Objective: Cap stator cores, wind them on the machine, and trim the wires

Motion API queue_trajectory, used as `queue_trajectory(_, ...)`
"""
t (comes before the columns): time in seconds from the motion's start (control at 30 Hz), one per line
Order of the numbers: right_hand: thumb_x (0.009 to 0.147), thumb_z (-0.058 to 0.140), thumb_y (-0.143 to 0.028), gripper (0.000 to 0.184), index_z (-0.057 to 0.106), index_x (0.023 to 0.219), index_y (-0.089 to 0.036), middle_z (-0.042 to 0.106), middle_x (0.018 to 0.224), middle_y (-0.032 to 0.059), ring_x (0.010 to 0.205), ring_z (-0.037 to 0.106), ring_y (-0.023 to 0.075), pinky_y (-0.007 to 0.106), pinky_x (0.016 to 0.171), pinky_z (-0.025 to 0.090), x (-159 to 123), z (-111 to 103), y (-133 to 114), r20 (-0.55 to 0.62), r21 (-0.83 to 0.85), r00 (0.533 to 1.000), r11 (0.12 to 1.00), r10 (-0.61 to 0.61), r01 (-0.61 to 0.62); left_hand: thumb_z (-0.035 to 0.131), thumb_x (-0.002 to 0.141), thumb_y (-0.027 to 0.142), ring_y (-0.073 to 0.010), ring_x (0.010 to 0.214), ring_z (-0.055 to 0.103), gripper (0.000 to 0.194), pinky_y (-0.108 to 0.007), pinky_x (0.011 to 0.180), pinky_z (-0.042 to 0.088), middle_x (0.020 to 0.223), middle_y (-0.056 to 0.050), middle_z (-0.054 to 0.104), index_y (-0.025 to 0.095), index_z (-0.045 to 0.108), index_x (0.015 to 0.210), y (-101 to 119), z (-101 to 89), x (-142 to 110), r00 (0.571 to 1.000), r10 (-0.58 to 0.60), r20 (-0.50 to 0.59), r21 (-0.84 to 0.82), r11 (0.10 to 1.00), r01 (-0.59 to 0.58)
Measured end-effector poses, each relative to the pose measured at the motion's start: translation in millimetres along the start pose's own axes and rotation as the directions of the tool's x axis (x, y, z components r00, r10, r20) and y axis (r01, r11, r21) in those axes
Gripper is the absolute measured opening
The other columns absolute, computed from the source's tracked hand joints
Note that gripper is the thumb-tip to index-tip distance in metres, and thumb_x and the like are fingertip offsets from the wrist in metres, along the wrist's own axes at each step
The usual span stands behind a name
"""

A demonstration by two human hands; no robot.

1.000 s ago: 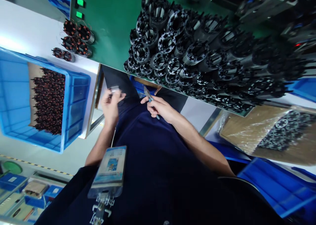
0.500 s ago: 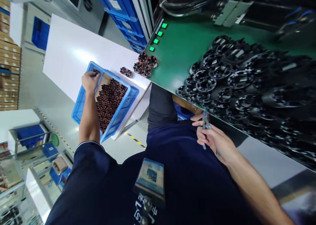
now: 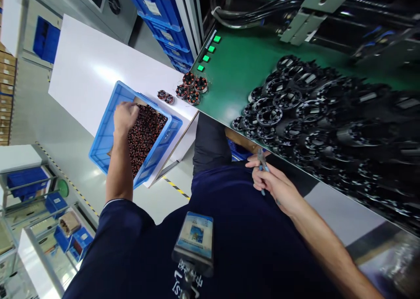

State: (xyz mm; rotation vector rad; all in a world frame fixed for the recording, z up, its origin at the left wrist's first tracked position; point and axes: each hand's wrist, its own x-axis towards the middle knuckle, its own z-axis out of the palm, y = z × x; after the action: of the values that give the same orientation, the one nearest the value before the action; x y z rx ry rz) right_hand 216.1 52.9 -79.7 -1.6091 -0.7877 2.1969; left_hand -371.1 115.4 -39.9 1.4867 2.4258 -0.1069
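Over the blue crate point(image 3: 170, 130) is my left hand point(image 3: 125, 116), fingers curled down among the small wound motor cores point(image 3: 147, 128) heaped inside. Whatever its fingertips hold is hidden under the hand. My right hand point(image 3: 274, 181) is wrapped round a pair of blue-handled pliers point(image 3: 261, 158), jaws pointing away from me, just below the green bench's front edge. Several cores with copper-coloured windings point(image 3: 193, 97) stand at the bench's left corner, and a pair of cores point(image 3: 166, 97) sits on the white table.
Black ring-shaped parts point(image 3: 269, 115) are piled high across the right of the green bench point(image 3: 226, 80). Machine hardware with cables point(image 3: 256, 15) hangs behind them. The crate stands on a white table point(image 3: 88, 63). Stacked blue bins point(image 3: 160, 10) rise behind the corner.
My left hand has moved from the crate's far-left end onto the heap of cores. The dark part seen in its fingers before is now hidden. My right hand keeps hold of the pliers.
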Motion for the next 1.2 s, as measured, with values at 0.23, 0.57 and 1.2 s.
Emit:
queue_trajectory(0.23,0.084,0.072,-0.045,0.044,0.074,0.121,-0.021,0.049,0.075,-0.0081,0.064,0.044,0.0139,0.034,0.066,0.038,-3,8,1,0.064,-0.102,0.997,0.993,-0.048,0.054,0.071,0.111,0.074,-0.0436,0.174,0.051,0.057,-0.069,0.147,0.043,0.186,-0.011,0.06,0.033,0.083,0.148,127,27.7,-18,0.793,0.571,-0.215,0.034,0.815,-0.578)
queue_trajectory(0.57,0.091,0.079,-0.052,0.041,0.075,0.118,-0.021,0.047,0.073,-0.0081,0.062,0.044,0.0144,0.034,0.063,0.04,-18,-10,15,0.031,-0.005,0.985,0.986,-0.168,0.168,0.027,0.111,0.105,-0.0394,0.185,0.036,0.096,-0.075,0.157,0.022,0.191,-0.01,0.056,0.024,0.08,0.112,183,55.9,8,0.798,0.584,-0.147,0.017,0.808,-0.589)
queue_trajectory(1.2,0.103,0.088,-0.081,0.051,0.082,0.114,-0.032,0.058,0.08,-0.0005,0.072,0.057,0.0218,0.043,0.071,0.061,-84,19,-76,-0.206,-0.102,0.648,0.674,-0.734,0.731,0.098,0.098,0.075,-0.0311,0.114,0.087,0.042,-0.056,0.104,0.079,0.131,-0.003,0.085,0.039,0.086,0.118,330,9.4,-218,0.569,0.642,-0.514,-0.592,0.215,-0.777)
